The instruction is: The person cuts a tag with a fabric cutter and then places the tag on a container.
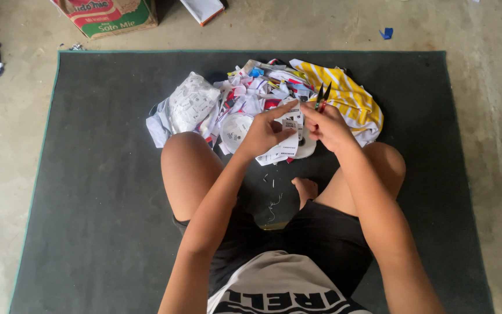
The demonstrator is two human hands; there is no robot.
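My left hand (265, 132) pinches a white label (290, 125), my right hand (329, 125) grips snips (322, 97); the label pile (251, 99) beyond my fingertips looks largely unsorted, I judge.

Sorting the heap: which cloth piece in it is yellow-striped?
The yellow-and-white striped cloth at the heap's right end, just beyond the right hand; the other pieces are mostly white.

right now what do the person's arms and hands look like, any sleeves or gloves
Both arms are bare to the shoulder edge of view: no sleeves, gloves, watch or rings visible on the left hand or right hand. Clothing seen is black shorts and a grey top with black lettering.
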